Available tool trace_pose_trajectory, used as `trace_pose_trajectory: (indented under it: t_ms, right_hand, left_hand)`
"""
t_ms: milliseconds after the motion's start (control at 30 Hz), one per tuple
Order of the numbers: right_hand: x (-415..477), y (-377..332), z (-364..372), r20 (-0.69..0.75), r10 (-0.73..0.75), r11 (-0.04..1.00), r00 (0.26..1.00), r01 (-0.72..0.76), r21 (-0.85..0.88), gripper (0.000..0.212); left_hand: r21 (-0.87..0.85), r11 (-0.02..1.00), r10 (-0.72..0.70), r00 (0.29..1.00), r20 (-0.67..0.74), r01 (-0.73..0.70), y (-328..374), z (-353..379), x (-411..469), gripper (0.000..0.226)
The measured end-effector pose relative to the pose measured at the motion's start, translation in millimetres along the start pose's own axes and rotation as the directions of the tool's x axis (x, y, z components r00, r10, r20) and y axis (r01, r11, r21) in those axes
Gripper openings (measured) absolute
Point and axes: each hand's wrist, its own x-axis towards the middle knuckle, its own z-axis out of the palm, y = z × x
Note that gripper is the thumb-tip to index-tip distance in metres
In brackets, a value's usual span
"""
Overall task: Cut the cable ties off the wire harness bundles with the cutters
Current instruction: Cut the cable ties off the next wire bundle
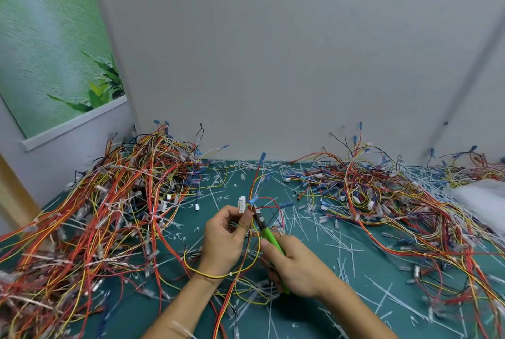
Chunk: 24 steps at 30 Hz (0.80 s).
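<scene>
Small wire harness (216, 275) held up over the mat's 6 o'clock edge, left hand (224, 240) pinching it just below its white connector (241, 204). Right hand (297, 265) grasps green-handled cutters (269, 237), tip at the wires beside the left fingertips. Harness piles at 9 o'clock (109, 202) and 3 o'clock (382, 196). Cut ties (341, 246) litter green mat (300, 319).

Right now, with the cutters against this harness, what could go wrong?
The tip of the cutters sits among thin harness wires, so it may nick a wire, not a tie. It is close to the fingertips of the left hand. The yellow loop across that wrist could snag.
</scene>
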Motion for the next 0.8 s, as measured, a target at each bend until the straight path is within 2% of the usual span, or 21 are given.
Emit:
trace_pose_trajectory:
  t_ms: [100,200,400,567,633,733,800]
  right_hand:
    - [-0.1,2.7,-0.5,-0.008,0.007,0.997,1.000,-0.008,-0.081,0.044]
    - [0.8,5.2,0.8,-0.001,0.027,0.997,1.000,-0.027,-0.077,0.046]
    - [1.2,5.3,0.7,0.020,0.056,0.995,0.998,-0.058,0.076,0.036]
    - [0.3,1.7,-2.2,0.037,0.100,0.967,0.994,-0.105,0.232,0.038]
    - [0.9,1.1,-1.1,0.024,0.088,0.973,0.996,-0.091,0.214,0.037]
    - [2.2,1.6,-1.0,-0.031,0.040,0.995,0.999,-0.037,0.088,0.035]
    - [2.7,2.4,-1.8,-0.050,0.035,0.997,0.998,-0.032,0.067,0.026]
  left_hand:
    - [0.035,0.999,0.002,1.000,0.010,-0.002,-4.7,0.4,0.8,0.010]
    - [0.071,0.997,0.012,1.000,0.018,-0.014,-7.4,0.6,0.6,0.012]
    - [0.065,0.997,0.046,0.999,-0.001,-0.046,-3.2,0.7,-0.7,0.011]
    - [0.077,0.996,0.053,0.999,0.007,-0.053,-0.8,3.6,-3.8,0.007]
    - [0.091,0.994,0.054,0.999,-0.002,-0.053,-0.6,3.7,-3.9,0.002]
    - [0.096,0.994,0.053,0.999,-0.014,-0.051,0.5,3.8,-3.5,0.011]
    - [0.082,0.995,0.050,0.998,-0.023,-0.048,2.6,4.5,-3.9,0.013]
